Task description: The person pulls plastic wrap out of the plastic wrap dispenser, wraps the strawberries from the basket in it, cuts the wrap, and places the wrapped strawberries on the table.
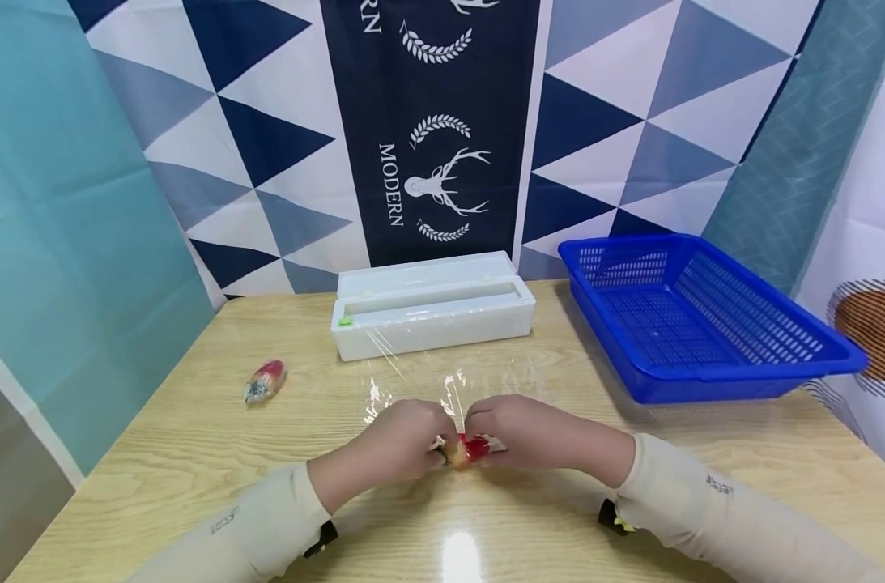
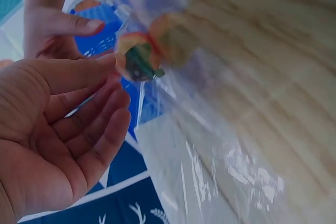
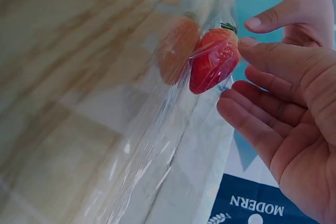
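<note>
A red strawberry (image 1: 474, 448) lies on a sheet of clear plastic wrap (image 3: 126, 161) spread over the table, between both hands. In the right wrist view, creased film crosses the berry. The left hand (image 1: 398, 441) holds its green leafy end, thumb tip against it in the left wrist view. From the other side, the right hand (image 1: 525, 433) holds the red end with thumb and curled fingers. Film and fingers partly hide the berry. Behind the hands stands a white plastic wrap box (image 1: 435, 328), lid raised, the film stretching out from it.
A second strawberry (image 1: 265, 380), wrapped in film, lies at the left of the wooden table (image 1: 216, 453). At the back right stands a blue plastic basket (image 1: 748, 376). A green slider (image 1: 346, 321) sits on the box's left end. Patterned cloth (image 1: 442, 121) hangs behind.
</note>
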Demonstrator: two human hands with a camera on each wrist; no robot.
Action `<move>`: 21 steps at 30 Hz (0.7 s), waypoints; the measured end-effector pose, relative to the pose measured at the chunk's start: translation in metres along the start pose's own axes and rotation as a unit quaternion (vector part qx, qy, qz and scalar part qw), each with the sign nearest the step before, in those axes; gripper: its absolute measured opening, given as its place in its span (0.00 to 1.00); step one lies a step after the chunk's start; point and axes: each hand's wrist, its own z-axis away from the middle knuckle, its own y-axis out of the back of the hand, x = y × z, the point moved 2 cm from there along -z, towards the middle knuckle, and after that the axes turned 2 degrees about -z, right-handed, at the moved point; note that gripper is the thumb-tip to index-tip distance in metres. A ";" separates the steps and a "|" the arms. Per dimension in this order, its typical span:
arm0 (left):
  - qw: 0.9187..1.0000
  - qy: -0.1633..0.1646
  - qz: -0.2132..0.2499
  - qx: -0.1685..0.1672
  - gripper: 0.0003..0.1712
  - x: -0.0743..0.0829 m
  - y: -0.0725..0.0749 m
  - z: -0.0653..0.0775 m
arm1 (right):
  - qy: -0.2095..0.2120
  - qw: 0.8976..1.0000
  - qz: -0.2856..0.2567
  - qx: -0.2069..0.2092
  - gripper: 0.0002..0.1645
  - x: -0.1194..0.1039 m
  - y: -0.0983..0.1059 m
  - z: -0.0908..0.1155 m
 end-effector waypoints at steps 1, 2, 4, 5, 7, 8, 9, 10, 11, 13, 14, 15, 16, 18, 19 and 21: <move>1.000 -0.003 -0.002 0.000 0.08 0.001 -0.002 -0.002 | -0.004 1.000 -0.006 -0.005 0.13 0.000 -0.002 -0.001; 1.000 -0.006 -0.005 0.000 0.08 0.002 -0.003 -0.003 | -0.011 1.000 -0.010 -0.010 0.14 0.001 -0.003 -0.003; 1.000 -0.008 -0.012 0.000 0.08 0.002 -0.004 -0.006 | -0.026 0.999 -0.014 -0.017 0.15 0.002 -0.005 -0.005; 1.000 -0.008 -0.013 0.001 0.09 0.003 -0.005 -0.007 | -0.033 0.999 -0.015 -0.019 0.16 0.003 -0.006 -0.006; 1.000 -0.007 -0.016 0.003 0.10 0.003 -0.005 -0.008 | -0.046 0.998 -0.022 -0.021 0.16 0.003 -0.008 -0.008; 1.000 -0.005 -0.019 0.004 0.10 0.003 -0.005 -0.009 | -0.052 0.998 -0.025 -0.021 0.16 0.004 -0.008 -0.009; 1.000 -0.004 -0.020 0.005 0.10 0.004 -0.005 -0.010 | -0.056 0.998 -0.028 -0.020 0.16 0.004 -0.009 -0.009; 1.000 -0.001 -0.021 0.004 0.10 0.004 -0.006 -0.011 | -0.060 0.998 -0.030 -0.019 0.15 0.004 -0.009 -0.010; 1.000 0.002 -0.020 0.003 0.10 0.004 -0.006 -0.011 | -0.063 0.997 -0.033 -0.019 0.14 0.004 -0.010 -0.010; 1.000 0.010 -0.010 0.000 0.09 0.003 -0.007 -0.012 | -0.067 0.997 -0.041 -0.020 0.13 0.005 -0.010 -0.011; 1.000 0.012 -0.002 0.000 0.09 0.003 -0.007 -0.012 | -0.067 0.996 -0.047 -0.020 0.12 0.006 -0.010 -0.011; 1.000 0.014 0.013 0.000 0.08 0.002 -0.008 -0.013 | -0.069 0.996 -0.060 -0.021 0.11 0.008 -0.010 -0.011; 1.000 0.017 0.025 0.000 0.06 0.001 -0.008 -0.013 | -0.070 0.994 -0.075 -0.022 0.10 0.010 -0.011 -0.011; 0.999 0.021 0.050 -0.001 0.05 -0.003 -0.008 -0.015 | -0.066 0.992 -0.104 -0.024 0.09 0.014 -0.010 -0.011; 0.998 0.023 0.064 -0.003 0.04 -0.005 -0.008 -0.016 | -0.064 0.991 -0.118 -0.025 0.09 0.017 -0.010 -0.011; 0.995 0.030 0.092 -0.009 0.04 -0.011 -0.007 -0.018 | -0.060 0.986 -0.152 -0.032 0.08 0.022 -0.009 -0.012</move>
